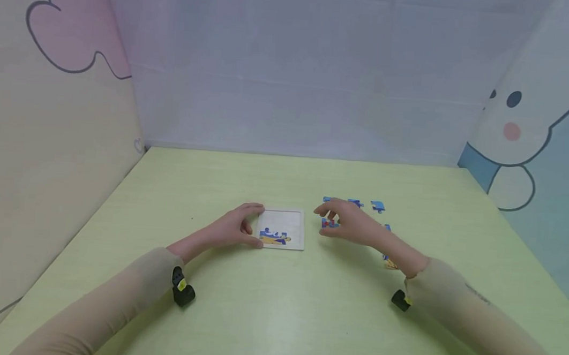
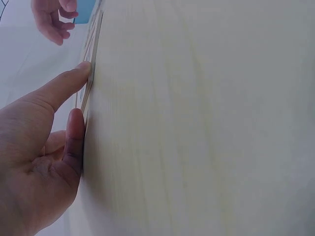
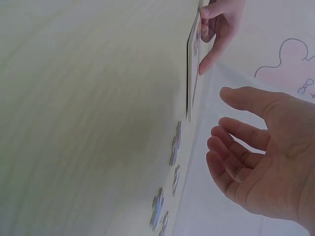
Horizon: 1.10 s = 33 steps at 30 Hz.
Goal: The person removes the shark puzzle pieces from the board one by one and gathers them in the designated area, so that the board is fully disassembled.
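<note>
A square white puzzle frame (image 1: 295, 221) lies on the table, with joined blue and yellow jigsaw pieces (image 1: 274, 238) along its lower left. My left hand (image 1: 236, 226) holds its left side, thumb at the near corner and index finger at the far one. In the left wrist view, the thumb (image 2: 74, 81) rests against the frame's edge. To the right of the frame hovers my right hand (image 1: 352, 222), its fingers loosely bent and nothing between them. Below it in the head view is a blue and red piece (image 1: 329, 223), partly hidden by the fingers.
Loose jigsaw pieces lie around the right hand: a light blue one (image 1: 378, 206), a dark blue one (image 1: 356, 203) and a yellow one (image 1: 390, 264), with others partly covered by the arm. A pale wall (image 1: 299, 82) stands behind the table (image 1: 277, 316), with printed panels on both sides.
</note>
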Each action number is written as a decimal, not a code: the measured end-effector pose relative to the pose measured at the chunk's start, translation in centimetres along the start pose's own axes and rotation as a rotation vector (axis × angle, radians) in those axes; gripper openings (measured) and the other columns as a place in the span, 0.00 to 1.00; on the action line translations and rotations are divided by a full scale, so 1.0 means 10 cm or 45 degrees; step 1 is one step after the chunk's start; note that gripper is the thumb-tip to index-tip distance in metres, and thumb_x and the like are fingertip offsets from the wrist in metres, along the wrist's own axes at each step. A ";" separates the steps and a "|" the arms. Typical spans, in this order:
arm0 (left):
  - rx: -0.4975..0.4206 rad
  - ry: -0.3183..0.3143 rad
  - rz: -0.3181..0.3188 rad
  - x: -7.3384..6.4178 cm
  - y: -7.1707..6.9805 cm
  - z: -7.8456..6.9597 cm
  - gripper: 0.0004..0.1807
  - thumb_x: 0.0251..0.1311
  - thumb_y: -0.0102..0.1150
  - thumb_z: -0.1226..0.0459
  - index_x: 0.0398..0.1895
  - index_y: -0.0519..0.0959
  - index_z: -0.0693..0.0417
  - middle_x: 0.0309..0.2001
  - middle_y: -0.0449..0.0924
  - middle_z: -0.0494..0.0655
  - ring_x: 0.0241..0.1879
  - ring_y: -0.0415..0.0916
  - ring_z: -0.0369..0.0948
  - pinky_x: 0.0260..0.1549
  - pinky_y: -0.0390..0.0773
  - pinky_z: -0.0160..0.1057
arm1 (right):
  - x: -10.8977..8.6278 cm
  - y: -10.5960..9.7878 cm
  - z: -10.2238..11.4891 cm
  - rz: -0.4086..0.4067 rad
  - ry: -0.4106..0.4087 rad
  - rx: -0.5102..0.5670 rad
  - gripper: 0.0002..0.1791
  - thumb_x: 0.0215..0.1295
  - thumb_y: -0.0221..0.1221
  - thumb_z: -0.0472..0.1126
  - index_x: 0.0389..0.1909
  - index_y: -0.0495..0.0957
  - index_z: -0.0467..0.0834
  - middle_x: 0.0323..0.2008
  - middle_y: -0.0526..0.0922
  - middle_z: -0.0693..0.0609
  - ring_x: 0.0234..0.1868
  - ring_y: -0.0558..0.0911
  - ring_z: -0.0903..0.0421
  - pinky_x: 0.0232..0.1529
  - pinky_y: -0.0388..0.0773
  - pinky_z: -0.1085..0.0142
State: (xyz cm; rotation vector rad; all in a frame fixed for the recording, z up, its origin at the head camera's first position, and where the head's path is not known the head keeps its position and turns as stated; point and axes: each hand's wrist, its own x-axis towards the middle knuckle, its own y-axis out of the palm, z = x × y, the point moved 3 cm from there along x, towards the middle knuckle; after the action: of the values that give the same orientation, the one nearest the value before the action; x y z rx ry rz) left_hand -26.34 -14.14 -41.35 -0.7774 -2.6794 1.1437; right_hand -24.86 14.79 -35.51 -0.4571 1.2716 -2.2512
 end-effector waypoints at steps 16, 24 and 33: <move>-0.010 0.005 0.008 0.01 0.00 0.00 0.50 0.50 0.76 0.56 0.75 0.61 0.54 0.76 0.56 0.46 0.37 0.73 0.37 0.40 0.75 0.33 | 0.43 0.49 0.40 0.063 0.029 -0.013 0.25 0.59 0.67 0.41 0.58 0.78 0.41 0.53 0.83 0.49 0.51 0.80 0.54 0.54 0.78 0.60; -0.018 0.010 0.011 0.01 0.00 0.01 0.50 0.50 0.76 0.56 0.75 0.60 0.54 0.76 0.55 0.47 0.38 0.73 0.37 0.40 0.75 0.32 | 0.46 0.62 0.49 0.076 -0.044 -0.134 0.21 0.57 0.64 0.34 0.54 0.80 0.38 0.44 0.86 0.48 0.45 0.81 0.54 0.52 0.78 0.61; -0.017 0.019 0.007 0.02 0.00 0.02 0.50 0.50 0.76 0.57 0.75 0.60 0.54 0.76 0.55 0.47 0.38 0.74 0.37 0.39 0.76 0.32 | 0.51 0.64 0.53 0.160 -0.121 -0.173 0.19 0.59 0.62 0.32 0.52 0.84 0.46 0.40 0.84 0.49 0.39 0.75 0.57 0.43 0.73 0.65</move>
State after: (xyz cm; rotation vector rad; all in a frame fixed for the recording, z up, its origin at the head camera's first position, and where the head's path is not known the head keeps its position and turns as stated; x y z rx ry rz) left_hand -26.54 -14.20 -41.55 -0.7927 -2.6772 1.1178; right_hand -24.53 5.37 -38.17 -0.5124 1.3702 -2.0242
